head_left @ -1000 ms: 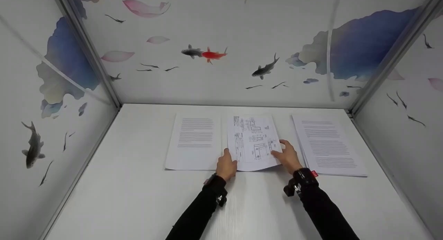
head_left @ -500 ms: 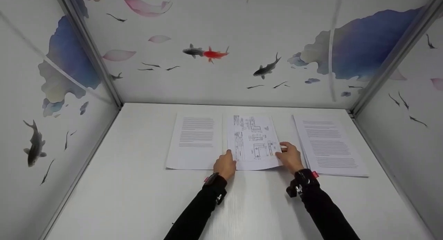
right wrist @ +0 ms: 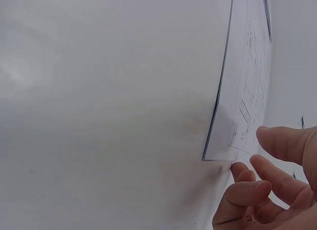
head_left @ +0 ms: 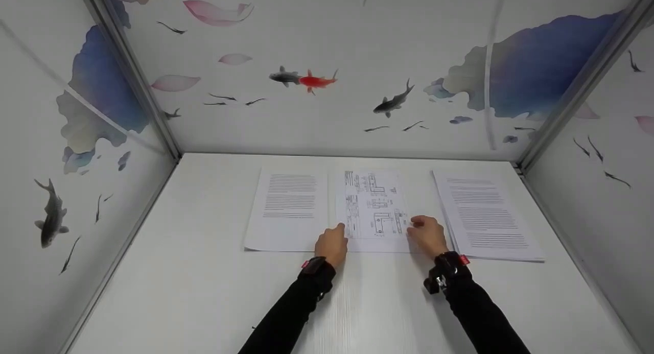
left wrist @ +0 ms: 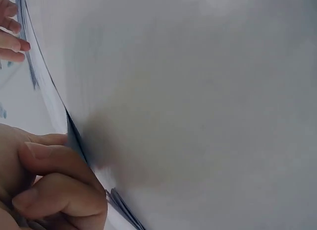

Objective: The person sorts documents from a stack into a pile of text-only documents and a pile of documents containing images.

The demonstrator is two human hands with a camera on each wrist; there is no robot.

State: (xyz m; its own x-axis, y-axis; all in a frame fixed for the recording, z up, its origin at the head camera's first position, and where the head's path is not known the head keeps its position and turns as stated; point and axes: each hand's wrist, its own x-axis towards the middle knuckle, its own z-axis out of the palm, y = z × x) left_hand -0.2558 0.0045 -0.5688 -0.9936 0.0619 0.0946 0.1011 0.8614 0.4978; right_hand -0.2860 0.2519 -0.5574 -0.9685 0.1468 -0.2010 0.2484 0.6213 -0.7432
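Note:
A sheet with technical drawings (head_left: 375, 201) lies between two text documents on the white table. My left hand (head_left: 332, 245) is at its near left corner, thumb along the left edge. In the left wrist view, the curled fingers of the left hand (left wrist: 59, 185) pinch the sheet's slightly raised edge. At the near right corner is my right hand (head_left: 428, 235). The right wrist view shows the drawing sheet (right wrist: 240, 106) lying beside the right hand (right wrist: 277, 185), its thumb and forefinger apart with nothing between them.
A printed text page (head_left: 286, 231) lies on the left, close to my left hand. To the right is a stack of text pages (head_left: 488, 216), close to my right hand. Patterned panels (head_left: 327, 124) enclose the table (head_left: 204, 292) at the back and sides.
The drawing sheet's front edge, bowed up earlier, has come down flat on the table. My right thumb and fingers have drawn back off its right edge. The left hand has barely shifted.

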